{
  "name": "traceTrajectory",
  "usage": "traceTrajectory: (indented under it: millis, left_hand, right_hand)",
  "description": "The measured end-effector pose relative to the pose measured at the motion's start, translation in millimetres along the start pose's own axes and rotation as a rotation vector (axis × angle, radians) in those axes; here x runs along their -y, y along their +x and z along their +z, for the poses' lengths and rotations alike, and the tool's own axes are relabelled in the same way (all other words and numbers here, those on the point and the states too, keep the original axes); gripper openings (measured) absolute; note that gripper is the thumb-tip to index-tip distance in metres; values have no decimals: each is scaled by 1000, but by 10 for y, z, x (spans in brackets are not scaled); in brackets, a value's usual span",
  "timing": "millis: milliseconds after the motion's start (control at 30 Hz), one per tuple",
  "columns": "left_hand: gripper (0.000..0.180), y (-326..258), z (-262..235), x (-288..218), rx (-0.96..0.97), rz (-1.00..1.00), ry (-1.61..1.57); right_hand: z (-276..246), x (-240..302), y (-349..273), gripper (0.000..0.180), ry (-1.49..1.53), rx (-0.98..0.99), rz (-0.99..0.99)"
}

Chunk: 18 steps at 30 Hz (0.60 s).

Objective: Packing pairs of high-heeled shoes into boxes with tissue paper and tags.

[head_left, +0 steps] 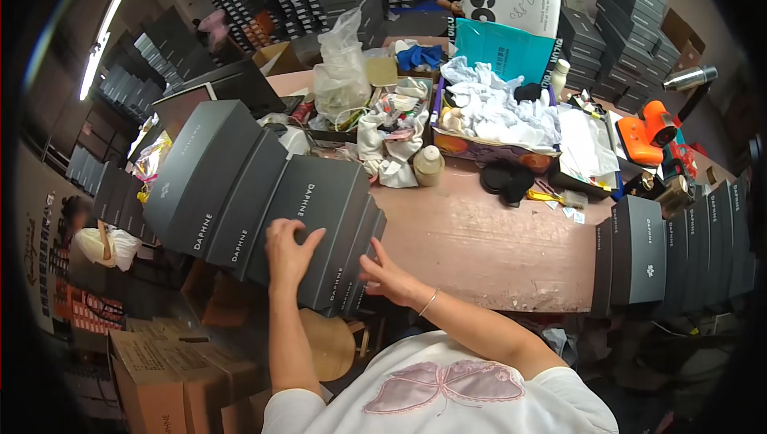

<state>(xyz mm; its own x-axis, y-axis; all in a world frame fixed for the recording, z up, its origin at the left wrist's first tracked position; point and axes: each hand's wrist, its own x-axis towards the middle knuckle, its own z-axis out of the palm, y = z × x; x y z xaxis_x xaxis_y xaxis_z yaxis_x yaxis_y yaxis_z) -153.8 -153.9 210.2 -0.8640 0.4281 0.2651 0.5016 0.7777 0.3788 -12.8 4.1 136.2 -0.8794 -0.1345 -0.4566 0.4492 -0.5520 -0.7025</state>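
Note:
Several dark grey shoe boxes (323,186) stand stacked on the left part of the table, leaning in a row. My left hand (289,254) rests on the upper face of the box at the right of the row, its thumb spread away from the bent fingers. My right hand (391,278), with a bracelet at the wrist, is at the right side of the same stack. Its thumb and fingers are apart, and some fingertips are hidden against the box edges. A taller pile of grey shoe boxes (212,170) stands to the left of my left hand.
Across the pinkish table (487,254) stand a bin of crumpled white paper (499,107), a bottle (429,166) and black round pads (505,182). More shoe boxes (641,250) line the right end, near an orange tape dispenser (645,134). Cardboard cartons (180,378) sit at the lower left.

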Motion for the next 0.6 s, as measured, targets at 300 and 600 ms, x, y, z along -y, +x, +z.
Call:
traceTrajectory:
  millis: [300, 600]
  left_hand:
    - [54, 47, -84, 107, 257, -340, 59]
    - [65, -1583, 1685, -1202, 300, -362, -795]
  right_hand:
    - [-551, 197, -255, 98, -105, 61, -148]
    - [-2185, -763, -1498, 71, -278, -391, -200]
